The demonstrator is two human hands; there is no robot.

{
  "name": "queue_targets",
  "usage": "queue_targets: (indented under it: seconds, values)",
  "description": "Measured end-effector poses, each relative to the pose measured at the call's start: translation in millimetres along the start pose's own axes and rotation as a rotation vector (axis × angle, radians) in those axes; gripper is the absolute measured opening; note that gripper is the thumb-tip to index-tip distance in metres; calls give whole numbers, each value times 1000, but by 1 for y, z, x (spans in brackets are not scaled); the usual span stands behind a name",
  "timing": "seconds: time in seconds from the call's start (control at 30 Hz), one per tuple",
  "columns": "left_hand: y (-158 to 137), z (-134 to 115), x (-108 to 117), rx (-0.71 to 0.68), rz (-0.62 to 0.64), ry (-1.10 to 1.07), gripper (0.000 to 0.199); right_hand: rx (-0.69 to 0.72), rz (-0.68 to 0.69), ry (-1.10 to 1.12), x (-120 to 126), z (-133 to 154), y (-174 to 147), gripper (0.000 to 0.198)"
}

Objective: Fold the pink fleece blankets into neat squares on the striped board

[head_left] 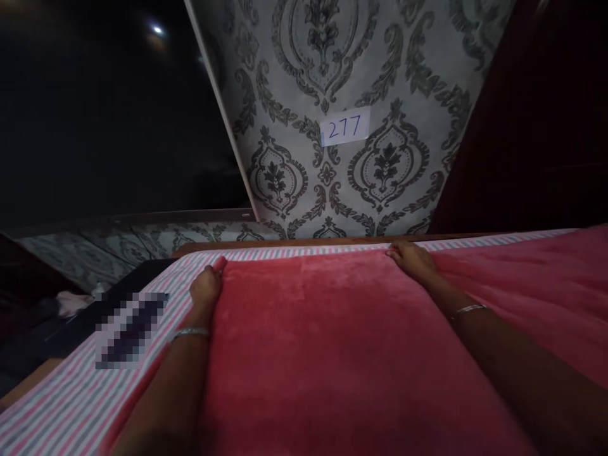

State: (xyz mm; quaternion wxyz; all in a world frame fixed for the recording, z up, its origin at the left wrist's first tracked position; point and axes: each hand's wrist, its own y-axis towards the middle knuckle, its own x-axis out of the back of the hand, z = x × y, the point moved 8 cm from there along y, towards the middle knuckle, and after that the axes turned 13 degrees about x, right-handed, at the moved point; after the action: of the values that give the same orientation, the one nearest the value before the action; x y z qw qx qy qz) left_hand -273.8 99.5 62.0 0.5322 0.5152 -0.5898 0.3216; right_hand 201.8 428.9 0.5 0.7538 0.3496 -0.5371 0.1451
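Observation:
A plush pink-red blanket [323, 342] lies spread over a surface covered by a striped sheet [71, 380] in pink, grey and white. My left hand [207, 286] is closed on the blanket's far left corner, a bit of which pokes up past the fingers. At the far edge, to the right, my right hand [412, 259] pinches the blanket's border. Between the two hands the cloth lies fairly flat, while looser folds show beyond my right arm. Both wrists wear a bangle.
A patterned grey wall [327, 183] rises behind, bearing a paper marked 277 [345, 126]. A large dark screen [114, 114] fills the upper left. A dark reddish panel [532, 139] stands at right. A pixelated patch [130, 332] covers something on the striped sheet.

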Motion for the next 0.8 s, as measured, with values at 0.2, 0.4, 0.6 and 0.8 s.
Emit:
queue_targets:
  seconds: [0.2, 0.4, 0.6, 0.8]
  values:
    - [7, 5, -16, 8, 74, 45, 47, -8, 11, 7, -5, -10, 1, 28]
    - [10, 14, 3, -38, 232, -18, 38, 70, 12, -71, 2, 4, -3, 36]
    - [-31, 79, 27, -48, 329, -124, 42, 271, -33, -92, 25, 32, -92, 56]
    - [-93, 151, 28, -40, 346, -170, 50, 423, 14, -45, 52, 37, -244, 59]
